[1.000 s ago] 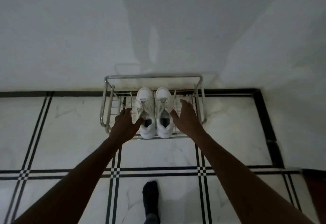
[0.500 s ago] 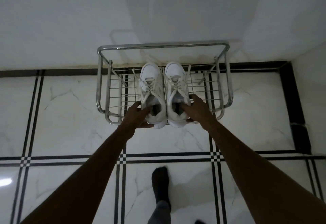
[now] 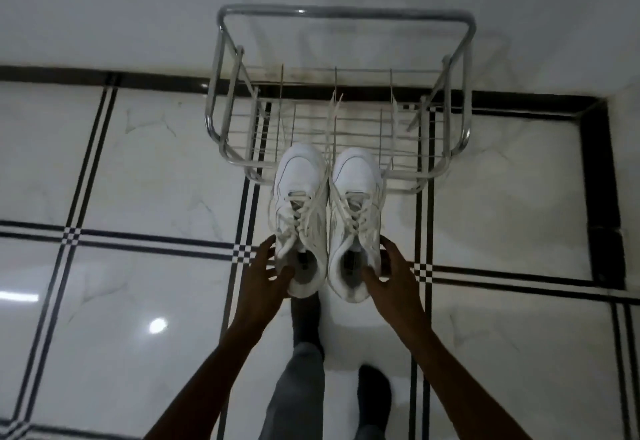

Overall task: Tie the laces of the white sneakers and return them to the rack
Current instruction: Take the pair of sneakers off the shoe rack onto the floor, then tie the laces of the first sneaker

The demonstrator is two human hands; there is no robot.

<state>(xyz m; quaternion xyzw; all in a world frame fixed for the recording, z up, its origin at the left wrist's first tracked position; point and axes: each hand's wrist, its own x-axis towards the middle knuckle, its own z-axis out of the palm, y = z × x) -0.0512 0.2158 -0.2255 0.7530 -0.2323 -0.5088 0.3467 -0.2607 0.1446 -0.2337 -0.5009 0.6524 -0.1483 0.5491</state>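
Observation:
Two white sneakers hang side by side in the air in front of the metal wire rack (image 3: 346, 14), toes pointing at it. My left hand (image 3: 266, 277) grips the heel of the left sneaker (image 3: 299, 197). My right hand (image 3: 391, 275) grips the heel of the right sneaker (image 3: 356, 197). The laces on both are loose and untied, with ends trailing off the sides and toward the rack. The rack's wire shelf stands bare.
The rack stands against a white wall on a glossy white marble floor with black inlay lines (image 3: 242, 252). My legs in grey trousers and dark socks (image 3: 304, 322) stand right below the sneakers. A black border strip (image 3: 602, 197) runs along the right.
My hands closed on the sneakers' heels on the rack, then lifted both off the shelf and drew them back toward me. The view has come closer to the rack.

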